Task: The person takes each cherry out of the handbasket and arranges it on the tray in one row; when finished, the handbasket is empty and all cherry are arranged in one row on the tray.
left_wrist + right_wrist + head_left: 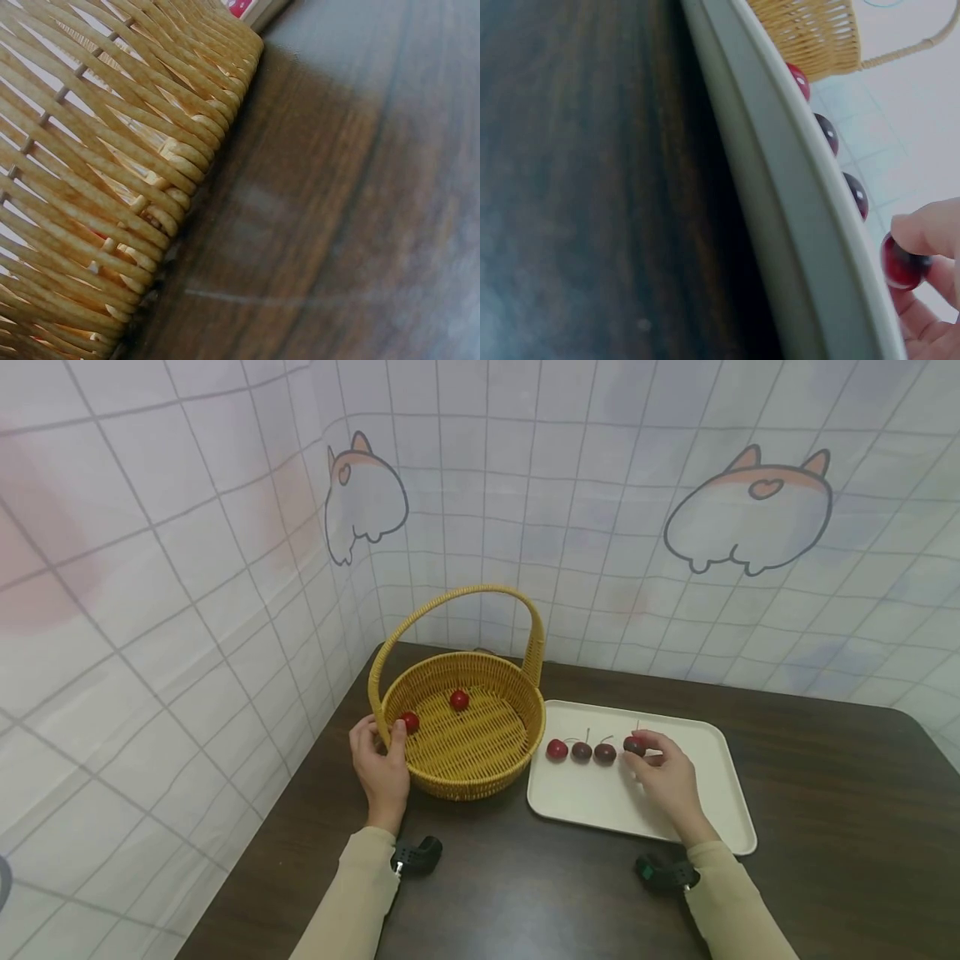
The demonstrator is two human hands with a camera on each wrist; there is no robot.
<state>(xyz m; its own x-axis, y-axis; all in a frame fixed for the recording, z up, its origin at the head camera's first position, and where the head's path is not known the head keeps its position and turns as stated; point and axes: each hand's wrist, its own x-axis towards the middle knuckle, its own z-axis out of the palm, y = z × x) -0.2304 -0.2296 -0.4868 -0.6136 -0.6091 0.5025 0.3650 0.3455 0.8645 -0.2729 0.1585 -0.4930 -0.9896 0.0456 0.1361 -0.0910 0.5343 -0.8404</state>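
Observation:
My left hand [384, 770] grips the left rim of a yellow woven basket [463, 788], thumb on the inside, near the foot of its tall handle. Two red cherries [460, 699] lie in the basket, one close to that thumb. Over the white tray [600, 806], my right hand [670, 782] pinches a dark red cherry [634, 746] between thumb and fingers. The same cherry [904, 262] shows in the right wrist view. Left of it, a bright red cherry [557, 749] and two darker cherries [604, 753] sit in a row on the tray, stems up or sideways.
The basket and tray stand side by side on a dark wooden table [517, 893]. A pale grid-patterned cloth [600, 527] hangs behind and to the left, close to the basket. A black band [420, 857] is on each wrist.

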